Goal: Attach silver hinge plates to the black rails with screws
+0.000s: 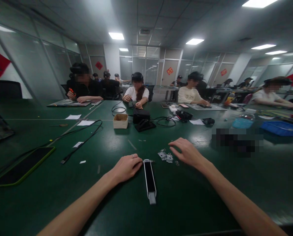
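Note:
In front of me on the green table lies a long, narrow black piece with a white frame point(150, 178), a grey tab at its near end. My left hand point(128, 167) is at its far end, fingers curled together by a small metal bit there; what they pinch, if anything, is hidden. My right hand point(185, 151) hovers with fingers stretched and the thumb apart, holding nothing. Just left of it sit several small grey metal brackets point(165, 156), with a few tiny metal pieces point(177, 163) around them.
A green-edged black panel point(23, 165) and a black cable point(83, 142) lie on the left. Farther off stand a small cardboard box point(120, 121) and a black box point(141, 116). A blue tray point(281, 128) is at right. Several people work across the table point(107, 144).

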`<state>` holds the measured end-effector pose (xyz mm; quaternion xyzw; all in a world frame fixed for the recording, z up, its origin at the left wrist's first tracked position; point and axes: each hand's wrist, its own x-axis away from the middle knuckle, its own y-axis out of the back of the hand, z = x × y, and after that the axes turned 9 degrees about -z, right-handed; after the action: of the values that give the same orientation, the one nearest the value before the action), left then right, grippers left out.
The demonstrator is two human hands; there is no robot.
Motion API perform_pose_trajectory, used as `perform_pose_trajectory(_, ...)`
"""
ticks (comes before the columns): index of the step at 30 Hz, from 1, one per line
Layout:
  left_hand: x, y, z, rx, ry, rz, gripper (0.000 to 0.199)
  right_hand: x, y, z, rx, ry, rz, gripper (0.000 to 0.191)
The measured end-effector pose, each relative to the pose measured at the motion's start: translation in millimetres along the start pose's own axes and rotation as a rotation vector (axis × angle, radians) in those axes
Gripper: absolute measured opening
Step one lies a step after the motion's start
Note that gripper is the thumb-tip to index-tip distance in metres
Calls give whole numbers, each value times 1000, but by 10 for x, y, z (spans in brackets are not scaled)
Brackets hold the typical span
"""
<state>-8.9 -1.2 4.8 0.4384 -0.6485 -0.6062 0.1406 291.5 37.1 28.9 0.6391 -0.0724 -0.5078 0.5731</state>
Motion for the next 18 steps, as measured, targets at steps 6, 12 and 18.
perform_pose_trajectory(6,14,-24,42,24,-5,0,23,77,138,-263,-56,-191,371,18)
perform_pose_trajectory(12,-5,-37,34,7,-2,-17,25,106,158,-211,-216,-259,509,16)
perform_pose_trajectory(18,-10,-22,15,20,-7,-20,24,95,161,-178,-226,-260,513,13)
